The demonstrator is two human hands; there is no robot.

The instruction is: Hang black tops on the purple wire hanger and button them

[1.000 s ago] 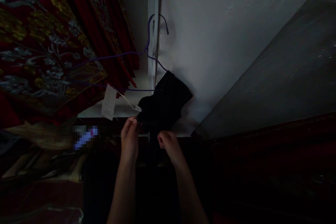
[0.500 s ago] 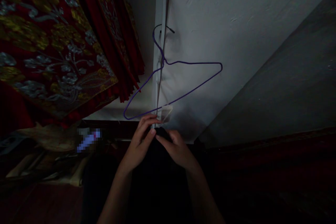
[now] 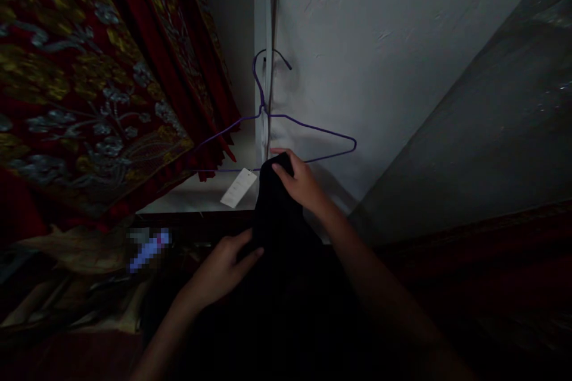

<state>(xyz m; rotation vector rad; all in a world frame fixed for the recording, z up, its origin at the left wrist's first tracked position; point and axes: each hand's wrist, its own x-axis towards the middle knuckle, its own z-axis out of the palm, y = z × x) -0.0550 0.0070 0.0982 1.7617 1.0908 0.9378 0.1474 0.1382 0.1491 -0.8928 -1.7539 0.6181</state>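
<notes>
A purple wire clothes hanger (image 3: 322,129) hangs by its hook on a narrow pale upright strip. My right hand (image 3: 304,181) is closed on the top of a black cloth garment (image 3: 279,208), its thumb in front. The cloth's top is at the hanger's lower bar and hides part of it; whether it is looped over the bar I cannot tell. Lower down, my left hand (image 3: 227,268) grips the garment's left side, thumb in front and fingers partly behind. A white card tag (image 3: 239,188) dangles beside the cloth. Darkness hides the garment's lower part.
Red cloth with gold and silver embroidery (image 3: 107,71) hangs at the left. A pale wall (image 3: 379,71) is behind the hanger, with a darker slanted surface (image 3: 482,125) to its right. Blurred objects (image 3: 75,250) lie low at the left.
My right hand has risen with the garment's top to the hanger bar. My left hand has moved down and left. The tag now hangs left of the cloth, and the hanger has tilted.
</notes>
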